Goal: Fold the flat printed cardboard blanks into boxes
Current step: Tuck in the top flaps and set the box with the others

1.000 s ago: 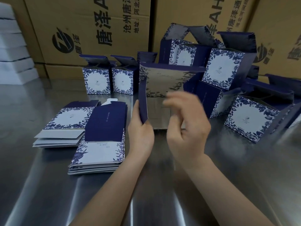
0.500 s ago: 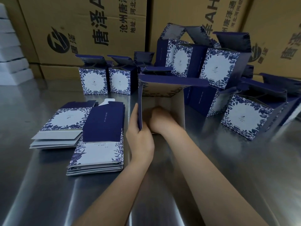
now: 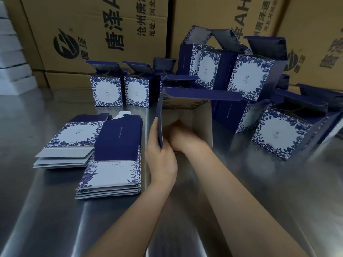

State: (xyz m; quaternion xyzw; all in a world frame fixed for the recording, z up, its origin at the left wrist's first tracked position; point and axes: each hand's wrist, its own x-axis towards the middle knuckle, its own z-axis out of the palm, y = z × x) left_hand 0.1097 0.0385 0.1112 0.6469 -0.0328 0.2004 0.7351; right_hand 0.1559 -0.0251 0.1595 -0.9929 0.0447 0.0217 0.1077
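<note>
At the centre of the frame my left hand [image 3: 161, 160] pinches the left wall of the half-formed box [image 3: 202, 94], which stands open towards me. My right hand [image 3: 179, 135] reaches inside it, blurred, so I cannot tell how its fingers lie. Left of centre lie the flat blanks [image 3: 111, 175], stacked.

**Single head-worn, wide-angle view.**
Looks forward and down from the near edge of the worktop [image 3: 46, 210] toward cartons [image 3: 96, 30] along its far edge; close in, margins apparently lens-bowed.
</note>
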